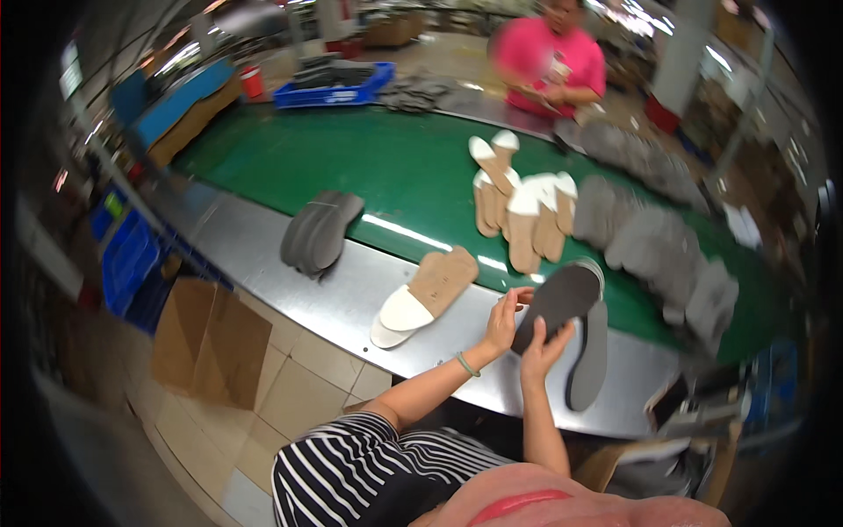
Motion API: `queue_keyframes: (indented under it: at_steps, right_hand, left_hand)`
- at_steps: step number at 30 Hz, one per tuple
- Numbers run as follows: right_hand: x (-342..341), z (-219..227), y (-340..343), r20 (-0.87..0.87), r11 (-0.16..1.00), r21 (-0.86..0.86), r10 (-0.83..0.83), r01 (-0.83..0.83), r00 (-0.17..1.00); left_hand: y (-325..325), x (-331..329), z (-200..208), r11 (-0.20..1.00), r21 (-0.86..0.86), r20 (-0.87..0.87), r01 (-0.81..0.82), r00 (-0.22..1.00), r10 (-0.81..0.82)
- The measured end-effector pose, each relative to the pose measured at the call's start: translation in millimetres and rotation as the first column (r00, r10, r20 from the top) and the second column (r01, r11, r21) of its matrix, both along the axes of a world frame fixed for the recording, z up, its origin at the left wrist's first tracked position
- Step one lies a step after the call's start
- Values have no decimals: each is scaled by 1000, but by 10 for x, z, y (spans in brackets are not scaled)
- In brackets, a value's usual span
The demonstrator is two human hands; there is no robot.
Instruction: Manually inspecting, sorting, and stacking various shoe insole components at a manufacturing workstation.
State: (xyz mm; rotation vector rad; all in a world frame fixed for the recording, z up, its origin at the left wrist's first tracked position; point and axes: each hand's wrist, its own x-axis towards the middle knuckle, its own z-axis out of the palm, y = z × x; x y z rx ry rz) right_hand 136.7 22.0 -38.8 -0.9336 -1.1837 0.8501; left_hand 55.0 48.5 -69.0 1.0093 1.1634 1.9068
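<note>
Over the metal table edge I hold a dark grey insole [559, 301] between both hands, with pale layered edges showing at its far end. My left hand [502, 323] is closed on its left side, and a green bangle rings that wrist. My right hand [545, 351] grips the near end, thumb up against the dark face. Beside it a grey insole [591, 360] lies on the metal. To the left are tan insoles with white ends [430, 294], overlapping each other. Farther left sits a stack of dark grey insoles [322, 231].
A green conveyor belt [404, 167] carries several tan-and-white insoles [524, 230] and long rows of grey insoles [654, 241]. Across it stands a person in pink [571, 66]. A blue crate [334, 92] sits far left; a cardboard box [211, 342] stands on the floor.
</note>
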Motion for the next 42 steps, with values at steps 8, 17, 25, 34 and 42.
queue_keyframes:
  at_steps: [8,17,25,34,42]
  right_hand:
    - [-130,-320,-117,20,1000,3,4,-4,1000]
    - [198,-404,-226,-6,996,-85,24,-24,1000]
    - [1592,248,1082,368,948,-169,-192,269,910]
    - [2917,457,2373,804,689,-71,-389,721,450]
    - [1572,-502,967,867,962,20,-152,271,475]
  left_hand:
    - [-7,28,-113,986,-164,-97,-34,995,18]
    - [-280,144,-109,958,-185,22,218,976,-218]
    - [-523,-88,-333,958,-270,-633,97,732,-252]
    - [-438,40,-225,985,-159,-747,59,645,-159]
    - [-428,-144,-72,989,-136,-636,65,759,-137]
